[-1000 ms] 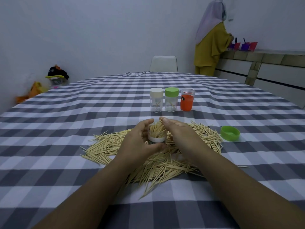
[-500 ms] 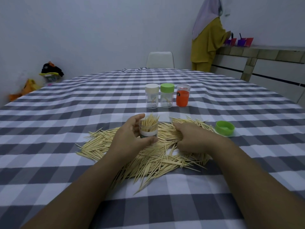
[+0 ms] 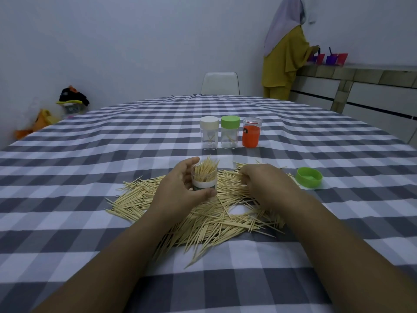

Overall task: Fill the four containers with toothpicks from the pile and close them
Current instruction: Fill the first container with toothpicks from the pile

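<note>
Gripping the open container upright at frame centre, the left hand steadies it over the toothpick pile. The right hand closes on toothpicks; gathering them parallel, points aligned, should ease insertion. The green lid waits right.

We have one view only, from a wide-angle camera worn on the person's head, facing forward and down across the checked table. Both forearms enter from the bottom edge, close to the lens. The far wall and white chair lie well beyond.
</note>
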The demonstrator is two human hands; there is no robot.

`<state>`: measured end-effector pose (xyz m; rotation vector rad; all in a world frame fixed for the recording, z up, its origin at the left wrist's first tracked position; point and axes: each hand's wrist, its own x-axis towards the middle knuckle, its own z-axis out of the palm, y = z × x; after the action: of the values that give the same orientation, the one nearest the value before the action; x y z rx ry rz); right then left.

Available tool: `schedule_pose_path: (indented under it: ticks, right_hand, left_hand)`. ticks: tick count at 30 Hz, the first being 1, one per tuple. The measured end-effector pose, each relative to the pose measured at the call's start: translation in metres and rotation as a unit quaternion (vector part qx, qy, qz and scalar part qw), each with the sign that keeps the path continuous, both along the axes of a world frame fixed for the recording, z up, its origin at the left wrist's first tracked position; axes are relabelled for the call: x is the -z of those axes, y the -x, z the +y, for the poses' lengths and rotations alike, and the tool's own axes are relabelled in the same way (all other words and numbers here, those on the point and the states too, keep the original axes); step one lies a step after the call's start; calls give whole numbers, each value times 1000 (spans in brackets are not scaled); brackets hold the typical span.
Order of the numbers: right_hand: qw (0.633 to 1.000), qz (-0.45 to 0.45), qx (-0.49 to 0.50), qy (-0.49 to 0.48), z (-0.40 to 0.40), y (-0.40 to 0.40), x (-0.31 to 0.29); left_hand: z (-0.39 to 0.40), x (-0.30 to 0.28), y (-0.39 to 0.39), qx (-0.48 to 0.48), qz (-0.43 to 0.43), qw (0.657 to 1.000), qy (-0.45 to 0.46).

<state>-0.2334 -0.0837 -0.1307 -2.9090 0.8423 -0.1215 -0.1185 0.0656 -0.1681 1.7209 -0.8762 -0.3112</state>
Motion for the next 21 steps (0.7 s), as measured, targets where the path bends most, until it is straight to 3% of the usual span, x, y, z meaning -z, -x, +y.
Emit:
schedule_pose_path:
  ticks: [5, 10, 12, 17, 19, 21]
  right_hand:
    - [982, -137, -4, -129, -1, 2, 0]
    - [925, -266, -2, -270, 0, 1, -2]
    - [891, -326, 4, -317, -1, 1, -2]
    - [745, -440, 25, -501, 1, -2, -6]
    - [704, -479, 28, -524, 4, -5, -7]
    - [686, -519, 30, -509, 9, -7, -5]
  left_hand:
    - [0, 0, 0, 2, -4, 1000, -2]
    - [-1, 0, 0, 3, -7, 1000, -4]
    - [-1, 0, 0, 4, -6, 1000, -3]
    - [-1, 0, 2, 7, -13, 1000, -6]
    - [-1, 0, 3, 8, -19, 1000, -9]
    - [-1, 0, 4, 12, -21, 1000, -10]
